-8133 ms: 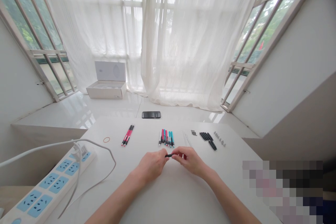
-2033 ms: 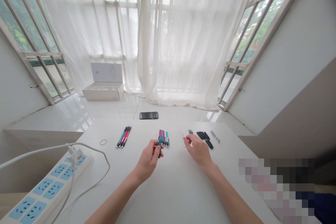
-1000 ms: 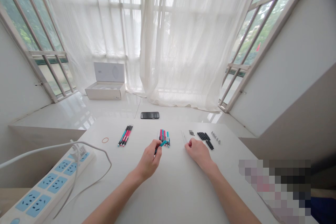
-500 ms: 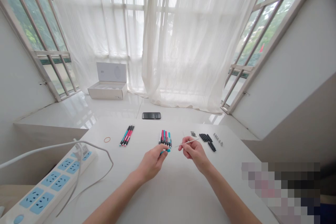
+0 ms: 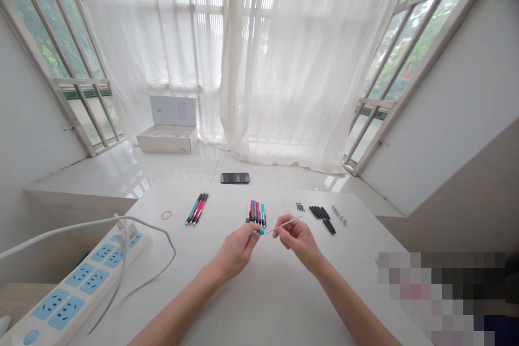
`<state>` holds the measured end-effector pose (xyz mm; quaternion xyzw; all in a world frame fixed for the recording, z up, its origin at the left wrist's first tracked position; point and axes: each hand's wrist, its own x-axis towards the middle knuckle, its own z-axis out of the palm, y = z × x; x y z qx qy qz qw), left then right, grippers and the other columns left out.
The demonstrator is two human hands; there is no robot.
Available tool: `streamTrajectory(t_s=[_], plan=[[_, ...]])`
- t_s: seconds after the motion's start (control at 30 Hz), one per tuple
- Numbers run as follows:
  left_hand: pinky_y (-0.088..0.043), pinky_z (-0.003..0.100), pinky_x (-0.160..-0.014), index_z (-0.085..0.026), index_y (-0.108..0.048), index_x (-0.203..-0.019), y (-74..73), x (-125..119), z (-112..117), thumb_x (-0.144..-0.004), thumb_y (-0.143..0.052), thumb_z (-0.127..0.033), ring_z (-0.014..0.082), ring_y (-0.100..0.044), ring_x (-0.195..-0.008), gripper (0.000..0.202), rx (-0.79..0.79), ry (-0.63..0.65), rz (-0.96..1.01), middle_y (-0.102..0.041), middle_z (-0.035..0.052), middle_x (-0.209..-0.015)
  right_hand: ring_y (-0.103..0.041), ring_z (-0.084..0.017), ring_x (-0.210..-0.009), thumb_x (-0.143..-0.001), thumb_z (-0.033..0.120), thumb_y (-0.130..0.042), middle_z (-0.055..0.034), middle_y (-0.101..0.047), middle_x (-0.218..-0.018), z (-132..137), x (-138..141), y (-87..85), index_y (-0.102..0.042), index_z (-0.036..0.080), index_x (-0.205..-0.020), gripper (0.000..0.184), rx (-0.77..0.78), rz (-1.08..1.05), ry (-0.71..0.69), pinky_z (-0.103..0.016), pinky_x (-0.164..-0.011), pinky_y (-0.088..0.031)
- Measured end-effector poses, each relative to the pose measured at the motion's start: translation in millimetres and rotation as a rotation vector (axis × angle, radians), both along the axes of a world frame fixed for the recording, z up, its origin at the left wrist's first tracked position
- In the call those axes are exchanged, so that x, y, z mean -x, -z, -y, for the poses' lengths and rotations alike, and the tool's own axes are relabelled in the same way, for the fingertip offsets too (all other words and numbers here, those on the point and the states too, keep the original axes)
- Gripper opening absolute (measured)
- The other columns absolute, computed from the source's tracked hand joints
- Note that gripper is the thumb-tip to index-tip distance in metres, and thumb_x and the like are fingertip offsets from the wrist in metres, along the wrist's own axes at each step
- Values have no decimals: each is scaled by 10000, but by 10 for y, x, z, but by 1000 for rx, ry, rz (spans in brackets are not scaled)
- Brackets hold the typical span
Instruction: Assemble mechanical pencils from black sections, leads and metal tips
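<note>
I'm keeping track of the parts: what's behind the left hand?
Pink and teal pens lie just beyond the left hand, which seems to hide some near ends. Anything directly behind the hand is covered.

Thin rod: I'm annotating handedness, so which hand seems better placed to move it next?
Probably the right hand: it pinches the thin rod, one end near the teal piece; the left hand holds that piece.
</note>
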<state>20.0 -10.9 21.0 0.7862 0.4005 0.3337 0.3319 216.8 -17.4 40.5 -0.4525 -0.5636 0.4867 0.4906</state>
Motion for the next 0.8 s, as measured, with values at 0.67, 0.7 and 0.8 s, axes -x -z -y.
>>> streamTrajectory(t_s=[0.67, 0.7, 0.8], plan=[[-384, 232, -616, -207, -484, -999, 52, -8, -5, -982, -286, -315, 129, -462, -640, 226, 32, 59, 15, -517, -16, -754, -373, -66, -460, -774, 416, -657, -28, -676, -673, 5, 13, 14, -680, 170, -854, 259, -13, 23, -17, -224, -437, -332], [-386, 233, -623, -205, -482, -985, 52, -9, -3, -982, -286, -307, 128, -465, -644, 221, 36, 66, 23, -519, -14, -755, -380, -68, -459, -772, 415, -657, -29, -679, -673, 2, 20, 18, -686, 171, -845, 256, -14, 26, -19, -226, -438, -339], [-389, 234, -630, -201, -482, -979, 42, -11, 5, -982, -284, -294, 125, -458, -638, 218, 36, 81, 47, -516, -15, -748, -389, -69, -456, -763, 415, -661, -30, -685, -675, -2, 46, 30, -696, 174, -830, 253, -9, 22, -29, -230, -438, -351]])
